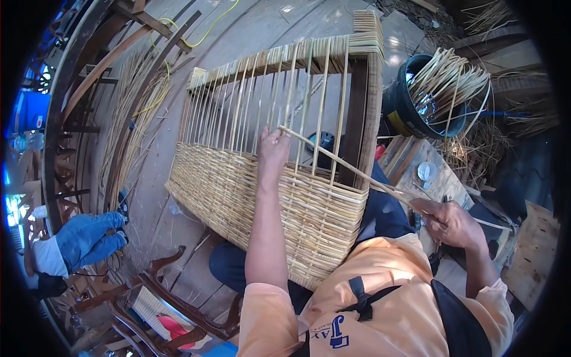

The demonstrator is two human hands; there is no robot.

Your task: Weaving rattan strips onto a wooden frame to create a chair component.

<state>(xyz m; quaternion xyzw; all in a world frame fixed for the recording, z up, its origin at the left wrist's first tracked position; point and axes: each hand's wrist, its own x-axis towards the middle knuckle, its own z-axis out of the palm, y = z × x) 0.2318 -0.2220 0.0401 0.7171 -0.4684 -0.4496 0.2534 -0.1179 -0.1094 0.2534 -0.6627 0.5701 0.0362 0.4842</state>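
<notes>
Left hand (273, 146) is narrow, fingers bent at the left end of a pale cane strand (351, 167), among the upright canes (238, 113) above the woven band, exact grip can't tell; right hand (449, 223) is closed on the strand's other end, right of the frame. Strand runs taut-looking and slanted across the right part of the wooden frame (373, 101), woven band (238, 184) on its near half, bare uprights on the far half. Dark bucket (394, 107) with cane strips (449, 80) stands far right, loose canes (134, 113) lie on the floor (157, 178) at left.
</notes>
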